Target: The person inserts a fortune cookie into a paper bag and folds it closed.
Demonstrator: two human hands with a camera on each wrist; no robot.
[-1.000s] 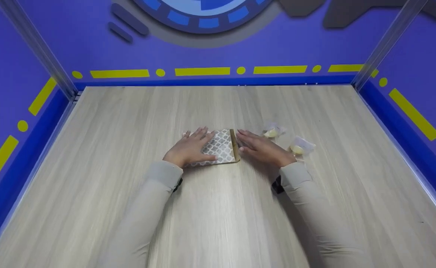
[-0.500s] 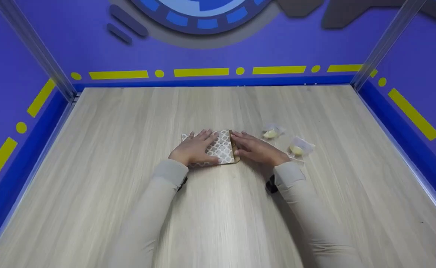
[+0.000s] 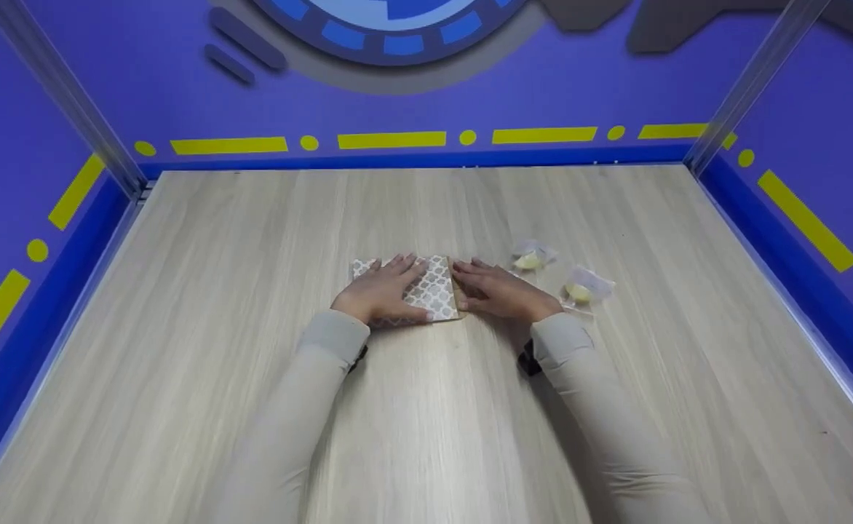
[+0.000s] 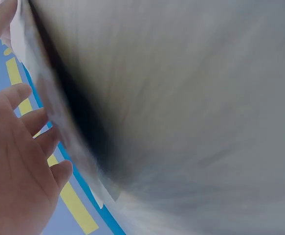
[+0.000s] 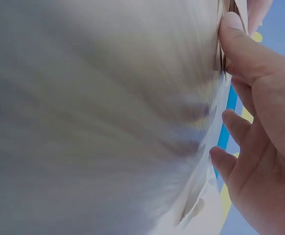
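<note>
A flat, thin piece with a grey-and-white lattice pattern (image 3: 437, 287) lies on the table; its exact kind is unclear. My left hand (image 3: 379, 292) rests on top of it, fingers spread and thumb along the near edge. At its right end, my right hand (image 3: 503, 292) touches a narrow brown strip (image 3: 460, 295) with fairly straight fingers. In the left wrist view, the left hand (image 4: 17, 156) reaches over the piece's edge (image 4: 59, 110). The right wrist view shows the right hand (image 5: 269, 107), thumb against the thin layered edge.
Two small clear bags holding pale yellow contents, a farther bag (image 3: 530, 260) and a nearer bag (image 3: 579, 291), lie beyond and right of my right hand. The wood-grain table (image 3: 215, 306) is bounded by blue-purple panels (image 3: 397, 109) at the back and sides.
My right hand has moved left onto the piece's right end. The brown strip there shows narrower than before. My left hand has shifted slightly right on the patterned surface.
</note>
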